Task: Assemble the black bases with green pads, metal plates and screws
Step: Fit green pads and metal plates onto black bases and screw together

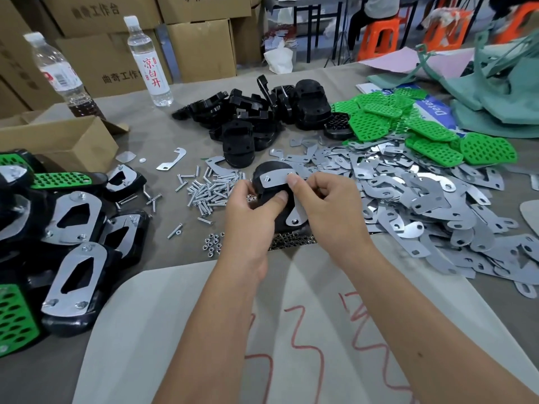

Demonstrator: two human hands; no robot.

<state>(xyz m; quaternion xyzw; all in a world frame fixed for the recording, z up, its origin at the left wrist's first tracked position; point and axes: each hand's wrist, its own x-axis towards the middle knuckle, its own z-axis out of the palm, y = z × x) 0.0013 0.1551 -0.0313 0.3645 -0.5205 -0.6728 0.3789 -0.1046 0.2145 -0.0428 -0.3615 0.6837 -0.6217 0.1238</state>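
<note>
Both forearms reach up from the near edge of the table (163,135), over a pale sheet with red scrawl (291,330), and meet at mid-table. The left hand (250,211) is curled around the left side of a black base (269,196), its thumb pressed on the base's upper face and its fingers hidden beneath. The right hand (323,199) comes in from the right, thumb and forefinger pinching a curved metal plate (278,177) against the base's far end.

That base is held just above the tabletop, tilted, with its long axis running from near to far and its rounded end pointing away from the person. The plate bends over the far end and down the right side, a hole showing at its near tip.

Loose screws (210,188) lie just left of the hands, small nuts (213,243) nearer the edge. A heap of metal plates (423,199) spreads toward the right edge, green pads (408,126) behind it, and bare black bases (256,112) are piled at the far middle. Finished assemblies (73,228) crowd the left edge.
</note>
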